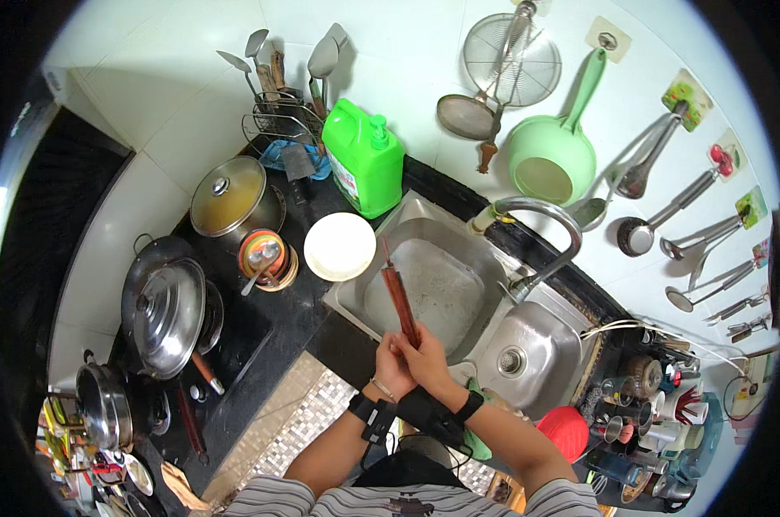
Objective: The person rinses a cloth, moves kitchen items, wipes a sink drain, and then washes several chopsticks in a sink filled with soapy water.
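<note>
My left hand (pixel 391 366) and my right hand (pixel 426 355) are pressed together at the near edge of the large sink basin (pixel 374 320). Both are closed around the lower end of a bundle of long, thin reddish-brown sticks that look like chopsticks (pixel 397 297). The bundle tilts up and away over the basin, and one stick pokes out beyond the others. My fingers hide its lower end. Cloudy water (pixel 433 280) stands in the basin. Just left of the sink, a white bowl (pixel 340 246) rests on the black counter.
A curved faucet (pixel 558 215) arches over the sink, beside the small basin (pixel 534 343). A green jug (pixel 364 159) stands behind. Left are a lidded pot (pixel 228 196) and a wok (pixel 161 314). Strainers and a green dipper (pixel 552 159) hang on the wall. Right is a red bowl (pixel 565 435).
</note>
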The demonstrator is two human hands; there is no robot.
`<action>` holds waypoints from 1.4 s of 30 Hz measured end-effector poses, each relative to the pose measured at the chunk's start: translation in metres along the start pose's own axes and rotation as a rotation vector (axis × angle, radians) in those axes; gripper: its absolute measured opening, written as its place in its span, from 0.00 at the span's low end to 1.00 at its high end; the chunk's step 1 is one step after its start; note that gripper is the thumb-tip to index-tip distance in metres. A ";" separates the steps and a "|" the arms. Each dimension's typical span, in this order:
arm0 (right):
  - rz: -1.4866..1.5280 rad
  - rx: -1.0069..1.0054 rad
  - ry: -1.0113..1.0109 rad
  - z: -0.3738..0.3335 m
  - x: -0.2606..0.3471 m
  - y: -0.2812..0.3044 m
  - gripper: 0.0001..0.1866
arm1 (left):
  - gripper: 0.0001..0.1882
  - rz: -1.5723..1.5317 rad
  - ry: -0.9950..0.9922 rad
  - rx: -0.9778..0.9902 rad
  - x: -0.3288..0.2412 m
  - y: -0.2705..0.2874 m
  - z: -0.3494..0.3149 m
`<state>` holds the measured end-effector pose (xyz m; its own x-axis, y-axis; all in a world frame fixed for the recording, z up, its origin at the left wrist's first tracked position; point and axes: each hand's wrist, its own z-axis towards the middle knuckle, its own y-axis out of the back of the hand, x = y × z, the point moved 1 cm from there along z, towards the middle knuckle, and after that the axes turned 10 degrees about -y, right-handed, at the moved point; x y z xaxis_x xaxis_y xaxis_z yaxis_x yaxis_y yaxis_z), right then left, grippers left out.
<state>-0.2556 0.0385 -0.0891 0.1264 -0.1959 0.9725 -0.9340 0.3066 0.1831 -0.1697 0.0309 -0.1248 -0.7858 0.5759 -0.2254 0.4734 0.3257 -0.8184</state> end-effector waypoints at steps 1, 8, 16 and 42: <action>-0.040 0.083 -0.220 0.011 -0.010 0.002 0.11 | 0.28 0.133 0.149 -0.175 -0.007 0.009 0.000; -0.254 0.087 -0.890 0.149 -0.167 0.043 0.12 | 0.24 0.076 -0.005 -0.107 -0.102 0.025 -0.019; -1.307 0.587 -0.413 0.179 -0.250 -0.030 0.23 | 0.19 -0.042 -0.108 -0.236 -0.147 0.045 -0.023; -1.560 0.841 -0.415 0.199 -0.257 0.003 0.19 | 0.14 -0.030 -0.048 -0.129 -0.154 0.015 -0.025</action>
<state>-0.3574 -0.0951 -0.3674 0.9920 -0.0442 -0.1182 0.0278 -0.8369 0.5466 -0.0320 -0.0341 -0.0898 -0.8169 0.5291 -0.2297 0.4944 0.4371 -0.7513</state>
